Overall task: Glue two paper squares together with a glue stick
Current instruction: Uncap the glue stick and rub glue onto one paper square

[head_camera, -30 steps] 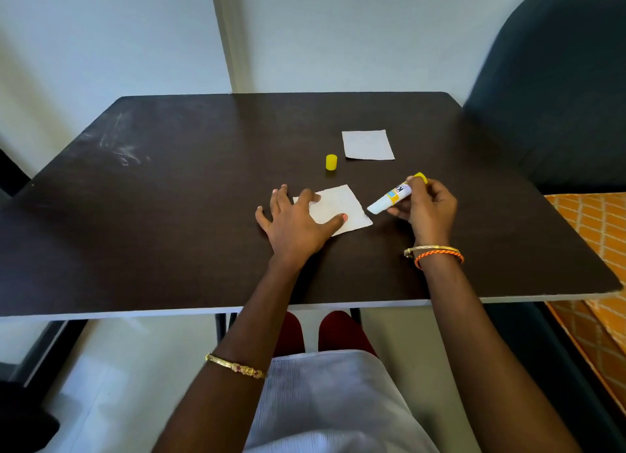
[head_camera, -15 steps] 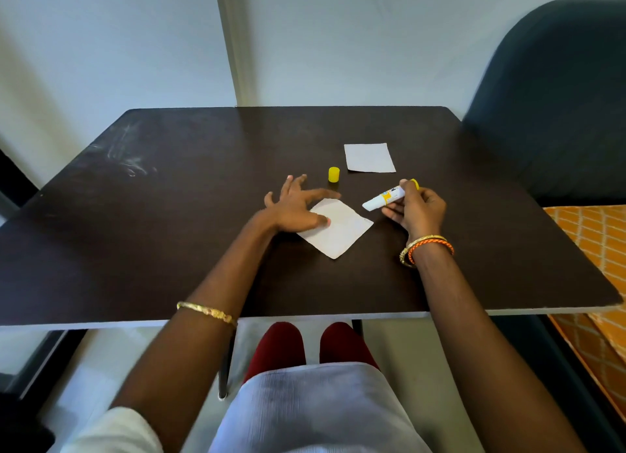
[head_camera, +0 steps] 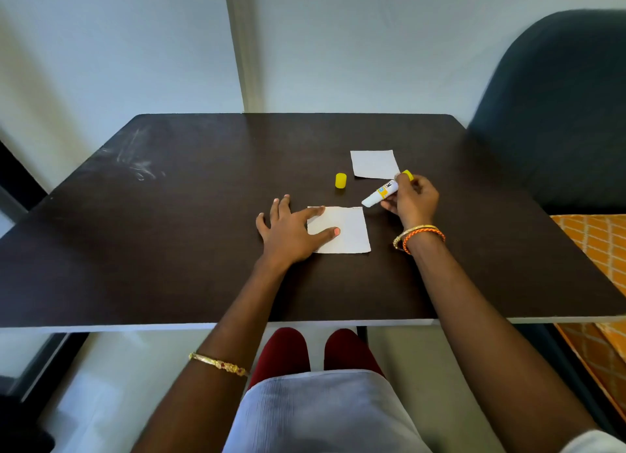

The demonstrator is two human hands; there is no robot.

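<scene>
A white paper square (head_camera: 349, 229) lies flat on the dark table (head_camera: 169, 242), near its middle. My left hand (head_camera: 288, 229) rests on the square's left part, fingers spread, thumb and index finger pressing it down. My right hand (head_camera: 411, 200) is closed around an uncapped white and yellow glue stick (head_camera: 381, 193), its tip pointing down-left, just above the square's far right corner. A second white paper square (head_camera: 374, 164) lies farther back. The yellow cap (head_camera: 340, 180) stands between the two squares, to the left.
A dark upholstered chair (head_camera: 559, 113) stands at the table's right side. Orange patterned fabric (head_camera: 599, 249) lies beyond the right edge. A pale wall is behind the table. Chalky smears (head_camera: 139, 168) mark the far left of the tabletop.
My left hand turned the near paper square from a diamond angle to lie straight with the table edge. My right hand with the glue stick stayed beside it.
</scene>
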